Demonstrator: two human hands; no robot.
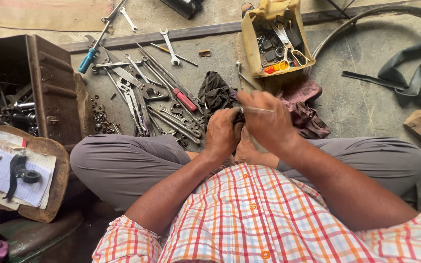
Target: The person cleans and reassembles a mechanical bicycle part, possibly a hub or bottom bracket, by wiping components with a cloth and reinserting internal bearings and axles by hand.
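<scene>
I see the concrete floor [356,97] from above, seated cross-legged, grey-trousered knees spread wide to both sides. Open room is scarce: bare floor shows only to the right, between the knee and a black rubber inner tube [415,80] lying folded near the far right edge. A curved metal wheel rim [366,17] arcs across the top right corner.

My left hand [222,134] is curled shut around something dark; what it grips is mostly hidden by the fingers. My right hand [266,119] sits just beside it, touching, fingers pinched on a thin silvery metal rod [258,110] that lies across the knuckles. Both hands are held over the lap, above the bare feet. Just beyond them a crumpled black cloth [215,92] lies on the floor, with a maroon rag [305,109] to its right.

Left of the cloth is a scatter of steel spanners and pliers [142,90], a red-handled screwdriver [184,99] among them, and a blue-handled tool [87,59] farther up.

Containers: a cut-open yellow plastic can [252,39] holds scissors and small dark parts. A rusty brown metal box [49,83] at left holds metal fittings. A worn wooden board [45,146] carries papers and a roll of black tape [31,177].
</scene>
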